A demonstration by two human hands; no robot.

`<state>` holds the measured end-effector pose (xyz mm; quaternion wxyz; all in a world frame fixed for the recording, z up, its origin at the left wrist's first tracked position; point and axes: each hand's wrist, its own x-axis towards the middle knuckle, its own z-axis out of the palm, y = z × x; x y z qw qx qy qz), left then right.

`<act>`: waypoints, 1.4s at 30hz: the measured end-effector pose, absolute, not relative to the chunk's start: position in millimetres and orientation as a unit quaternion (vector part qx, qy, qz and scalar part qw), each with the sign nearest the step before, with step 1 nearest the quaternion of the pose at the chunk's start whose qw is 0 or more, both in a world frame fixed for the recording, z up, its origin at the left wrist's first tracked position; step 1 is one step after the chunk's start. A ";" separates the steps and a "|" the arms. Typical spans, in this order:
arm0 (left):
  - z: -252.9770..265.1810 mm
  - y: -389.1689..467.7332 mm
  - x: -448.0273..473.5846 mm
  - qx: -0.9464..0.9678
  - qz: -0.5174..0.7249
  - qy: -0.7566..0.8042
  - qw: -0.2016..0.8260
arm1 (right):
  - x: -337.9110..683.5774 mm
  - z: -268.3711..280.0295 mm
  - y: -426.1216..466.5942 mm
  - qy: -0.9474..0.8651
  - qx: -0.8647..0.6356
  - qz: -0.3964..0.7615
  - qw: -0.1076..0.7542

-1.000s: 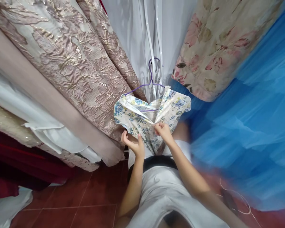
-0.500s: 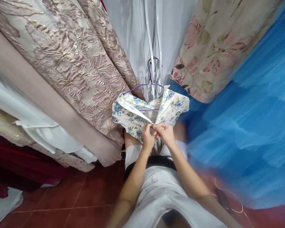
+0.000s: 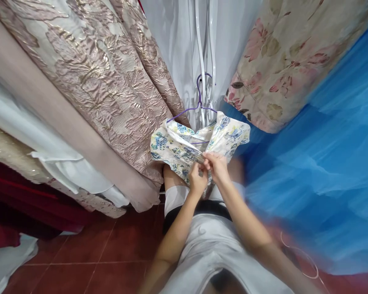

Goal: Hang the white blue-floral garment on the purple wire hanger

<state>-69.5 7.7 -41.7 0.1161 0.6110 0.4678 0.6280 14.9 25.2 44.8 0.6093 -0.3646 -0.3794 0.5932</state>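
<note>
A white garment with blue and yellow flowers (image 3: 180, 155) lies across my lap on a purple hanger (image 3: 199, 92). Its two front edges cross below the V-shaped neckline. My right hand (image 3: 217, 166) pinches the front edge near the bottom of the neckline. Just below and to the left, my left hand (image 3: 198, 178) has its fingers closed on the front of the same garment. Both hands nearly touch. Whatever small fastening may be between the fingertips is hidden.
Long clothes hang around me: a pink-gold brocade (image 3: 116, 73) at left, white fabric (image 3: 171, 36) with white straps ahead, a floral cloth (image 3: 279, 77) and blue tulle (image 3: 331, 175) at right. Red tiles (image 3: 119, 249) cover the floor, where a pale cable (image 3: 313, 261) lies.
My hands have drawn slightly apart, the right now higher on the front edge, the left lower. The view has shifted a little, so everything sits further right.
</note>
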 end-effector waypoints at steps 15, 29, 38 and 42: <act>-64.2 -2.8 -76.6 0.674 0.557 0.461 0.153 | 1.2 137.0 72.7 -0.334 -0.313 0.599 0.657; 130.3 63.4 -136.1 0.778 0.511 0.355 -0.086 | 16.6 129.0 62.5 -0.464 -0.312 0.521 0.646; 164.3 88.1 -146.5 0.773 0.504 0.347 -0.168 | -4.4 93.1 70.0 -0.461 -0.349 0.497 0.647; 176.5 103.3 -197.6 0.741 0.515 0.385 -0.192 | 2.7 66.0 54.8 -0.459 -0.383 0.507 0.621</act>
